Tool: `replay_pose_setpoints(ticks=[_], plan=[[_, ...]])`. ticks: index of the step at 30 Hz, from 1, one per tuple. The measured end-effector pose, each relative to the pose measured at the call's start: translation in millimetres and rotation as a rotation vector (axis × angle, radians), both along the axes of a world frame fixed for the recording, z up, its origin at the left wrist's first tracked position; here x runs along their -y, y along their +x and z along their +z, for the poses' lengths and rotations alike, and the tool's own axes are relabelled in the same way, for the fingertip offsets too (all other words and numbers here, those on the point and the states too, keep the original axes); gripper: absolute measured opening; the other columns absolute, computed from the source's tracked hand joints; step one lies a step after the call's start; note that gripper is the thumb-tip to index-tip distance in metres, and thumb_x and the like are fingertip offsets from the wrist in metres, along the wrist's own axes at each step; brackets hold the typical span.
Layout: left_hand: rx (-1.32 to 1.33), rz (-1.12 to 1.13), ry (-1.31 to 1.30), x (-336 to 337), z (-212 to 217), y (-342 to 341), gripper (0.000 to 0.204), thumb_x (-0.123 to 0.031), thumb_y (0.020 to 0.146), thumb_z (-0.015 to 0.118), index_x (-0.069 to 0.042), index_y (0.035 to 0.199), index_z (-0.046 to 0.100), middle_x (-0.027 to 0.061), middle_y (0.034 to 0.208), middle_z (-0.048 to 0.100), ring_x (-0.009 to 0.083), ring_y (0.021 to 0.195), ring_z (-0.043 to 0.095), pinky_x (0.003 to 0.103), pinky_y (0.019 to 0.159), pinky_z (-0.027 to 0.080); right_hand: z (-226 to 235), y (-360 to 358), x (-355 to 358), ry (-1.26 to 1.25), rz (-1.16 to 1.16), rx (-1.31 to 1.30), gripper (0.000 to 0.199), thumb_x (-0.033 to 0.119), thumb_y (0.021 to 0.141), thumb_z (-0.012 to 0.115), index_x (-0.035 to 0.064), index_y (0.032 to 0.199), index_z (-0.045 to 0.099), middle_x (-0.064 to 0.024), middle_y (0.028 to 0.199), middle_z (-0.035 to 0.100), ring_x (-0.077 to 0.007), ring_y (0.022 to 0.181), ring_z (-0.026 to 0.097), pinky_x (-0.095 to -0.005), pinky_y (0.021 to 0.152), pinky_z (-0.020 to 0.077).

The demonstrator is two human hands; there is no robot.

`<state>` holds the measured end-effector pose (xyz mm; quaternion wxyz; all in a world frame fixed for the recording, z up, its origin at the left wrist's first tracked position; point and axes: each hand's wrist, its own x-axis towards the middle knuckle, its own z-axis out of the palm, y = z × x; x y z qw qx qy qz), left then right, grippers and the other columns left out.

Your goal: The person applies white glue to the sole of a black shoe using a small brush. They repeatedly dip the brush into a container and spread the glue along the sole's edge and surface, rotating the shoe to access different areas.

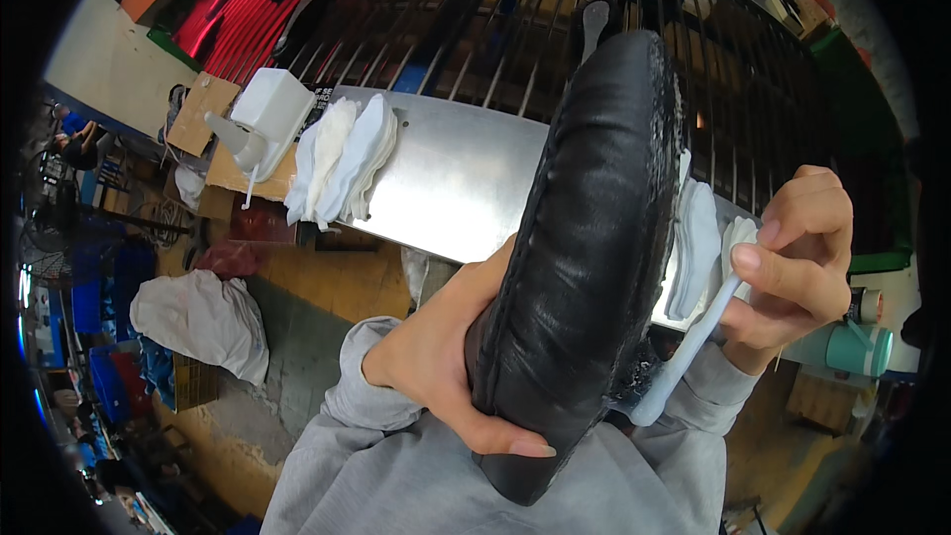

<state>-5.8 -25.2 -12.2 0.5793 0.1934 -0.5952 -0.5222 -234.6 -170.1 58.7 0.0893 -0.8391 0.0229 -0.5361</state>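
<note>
- Shoe [594, 228], black: held up between my hands in front of the bench [456, 168], long axis running from near my body away and slightly right.
- My left hand [451, 352]: gripping its near end from the left, thumb across the side.
- My right hand [797, 267]: to its right, pinching a slim white strip [688, 357].
- Strip: slants down-left, lower end close to the shoe's right edge; contact cannot be confirmed.
</note>
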Motion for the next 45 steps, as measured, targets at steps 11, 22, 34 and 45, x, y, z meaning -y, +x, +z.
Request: replay_pose_setpoints(ticks=[11,22,34,45], plan=[[0.059,0.050,-0.033,1,4,10,0.111,-0.020,0.059,0.095,0.005,0.147,0.033,0.0158,0.131,0.057,0.0241,0.119,0.059,0.036,0.103,0.046,-8,4,-6,-0.011,-0.025,0.017,0.042,0.045,0.057,0.091,0.0227,0.091,0.079,0.0006,0.082,0.057,-0.0148,0.069,0.047,-0.0304,0.061,0.0308],[0.024,0.105,0.045,-2,-1,13,0.098,-0.014,0.058,0.093,0.006,0.139,0.042,0.0143,0.118,0.065,0.0230,0.108,0.064,0.036,0.095,0.051,-16,-2,-1,0.050,0.051,-0.105,0.043,0.038,0.052,0.093,0.0191,0.089,0.082,0.0013,0.080,0.058,-0.0145,0.072,0.050,-0.0298,0.062,0.0306],[-0.144,0.093,0.178,-16,-21,17,0.086,-0.016,0.065,0.087,0.009,0.136,0.045,0.0176,0.122,0.064,0.0254,0.109,0.065,0.037,0.095,0.052,-55,-2,-32,0.474,-0.080,-0.010,0.036,0.028,0.058,0.091,0.0120,0.088,0.082,-0.0011,0.081,0.059,-0.0134,0.073,0.052,-0.0261,0.063,0.0354],[-0.100,0.112,0.163,-21,-15,17,0.081,-0.022,0.069,0.082,0.007,0.136,0.047,0.0174,0.121,0.064,0.0257,0.107,0.066,0.037,0.092,0.054,-26,20,-39,0.321,-0.233,0.065,0.042,0.022,0.050,0.092,0.0111,0.089,0.081,-0.0039,0.082,0.058,-0.0129,0.071,0.052,-0.0239,0.059,0.0387]])
